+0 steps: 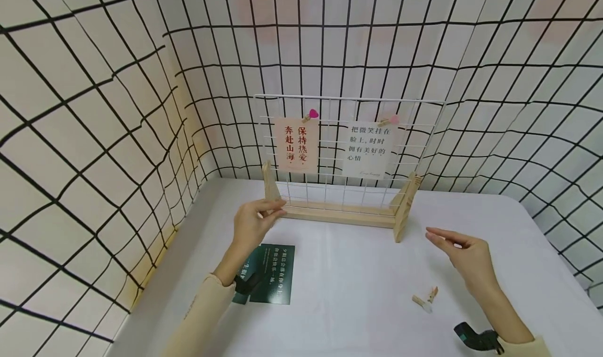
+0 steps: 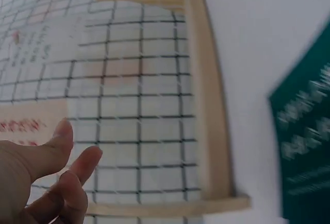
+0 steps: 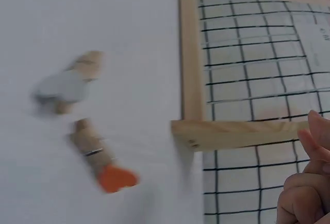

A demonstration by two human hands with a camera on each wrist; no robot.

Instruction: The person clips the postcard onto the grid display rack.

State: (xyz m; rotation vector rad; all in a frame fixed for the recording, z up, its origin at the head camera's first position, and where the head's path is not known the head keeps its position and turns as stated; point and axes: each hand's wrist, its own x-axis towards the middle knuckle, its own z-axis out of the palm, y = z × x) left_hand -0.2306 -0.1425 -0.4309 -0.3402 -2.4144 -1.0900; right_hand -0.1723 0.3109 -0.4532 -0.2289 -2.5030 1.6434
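Observation:
My left hand (image 1: 252,223) hovers by the left foot of a white wire grid rack with a wooden base (image 1: 339,215). Its thumb and fingers curve loosely, nothing between them. My right hand (image 1: 464,255) is in the air right of the rack, fingers bent and also holding nothing. A pink card with red characters (image 1: 308,160) and a white card (image 1: 367,158) hang on the grid from small heart clothespins. Below the right hand lie two wooden clothespins, one with a grey-white heart (image 3: 62,87), one with an orange heart (image 3: 118,177).
Dark green cards (image 1: 278,281) lie overlapping on the white table (image 1: 348,294), partly behind the left wrist. Black mesh panels (image 1: 118,189) with pale cloth behind them rise at the left, back and right of the table.

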